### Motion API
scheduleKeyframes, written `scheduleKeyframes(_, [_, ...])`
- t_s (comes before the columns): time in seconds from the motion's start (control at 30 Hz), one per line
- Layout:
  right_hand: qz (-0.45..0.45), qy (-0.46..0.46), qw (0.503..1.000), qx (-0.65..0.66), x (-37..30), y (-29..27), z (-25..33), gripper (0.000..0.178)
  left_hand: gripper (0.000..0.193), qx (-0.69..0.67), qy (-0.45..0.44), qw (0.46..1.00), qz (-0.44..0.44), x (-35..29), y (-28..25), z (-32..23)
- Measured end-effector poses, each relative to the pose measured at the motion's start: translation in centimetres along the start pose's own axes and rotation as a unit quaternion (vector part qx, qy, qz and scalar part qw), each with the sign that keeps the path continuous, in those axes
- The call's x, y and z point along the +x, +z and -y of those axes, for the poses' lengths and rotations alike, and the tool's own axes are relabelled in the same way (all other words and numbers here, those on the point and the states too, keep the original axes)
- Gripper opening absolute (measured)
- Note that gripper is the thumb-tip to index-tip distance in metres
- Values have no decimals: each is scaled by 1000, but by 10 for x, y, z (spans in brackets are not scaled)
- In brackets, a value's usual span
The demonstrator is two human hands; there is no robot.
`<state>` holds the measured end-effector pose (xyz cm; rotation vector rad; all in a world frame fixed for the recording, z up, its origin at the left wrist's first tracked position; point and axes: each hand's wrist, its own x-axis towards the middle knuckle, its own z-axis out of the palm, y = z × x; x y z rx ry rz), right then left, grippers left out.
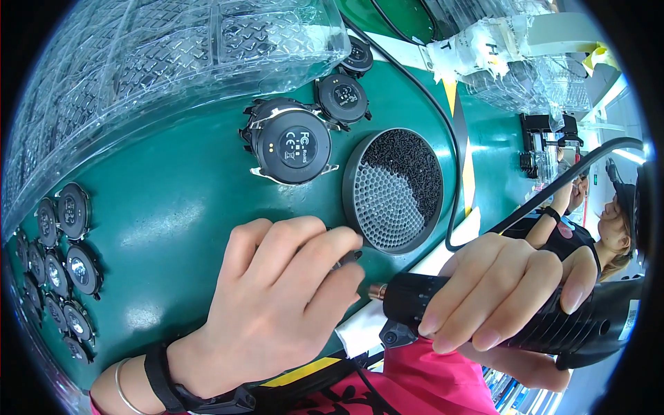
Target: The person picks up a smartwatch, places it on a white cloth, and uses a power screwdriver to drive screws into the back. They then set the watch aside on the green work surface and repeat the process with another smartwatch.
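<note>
- While you are working at the green mat [180, 200], your left hand [280, 297] is curling over a small dark part just in front of the round screw tray [394, 190], fingers bunched and pinching it; the part itself is almost wholly hidden, so what it is cannot be told.
- Your right hand [505, 290] is wrapping tightly around the black electric screwdriver [512, 315], whose tip is pointing at the pinching fingers, to the right of and in front of the tray.
- Just left of the tray, a round watch body [294, 145] is lying back-up in its holder, with two smaller ones [342, 97] waiting behind it.
- Far left of the tray, a double row of round backs [62, 263] is lying along the mat's edge; whether these are finished cannot be told.
- Judging by this, you are loading the driver, and the fastening on the big watch body is not yet done.
- Behind the tray, clear plastic trays [166, 55] are stacking up.
</note>
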<state>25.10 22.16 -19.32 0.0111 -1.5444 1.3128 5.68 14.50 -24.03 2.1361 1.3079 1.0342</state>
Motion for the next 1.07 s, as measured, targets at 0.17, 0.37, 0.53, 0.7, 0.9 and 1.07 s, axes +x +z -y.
scheduleKeyframes(0.17, [-14,-16,1000,-18,-4,2,4,26,40,1,-28,1000,8,2,1,0])
scheduleKeyframes(0.37, [29,-4,995,-92,5,1,0,58,42,15,-30,999,16,-1,3,1])
scheduleKeyframes(0.53, [51,7,991,-122,9,1,-2,71,42,16,-31,999,17,-1,3,1])
scheduleKeyframes(0.7, [63,19,989,-134,10,3,-2,70,41,20,-25,999,15,-1,4,2])
scheduleKeyframes(0.9, [74,37,986,-144,7,6,-3,70,40,12,-30,999,28,-3,3,2])
scheduleKeyframes(1.07, [87,47,983,-156,8,10,0,70,39,-11,-55,998,36,-5,2,0])
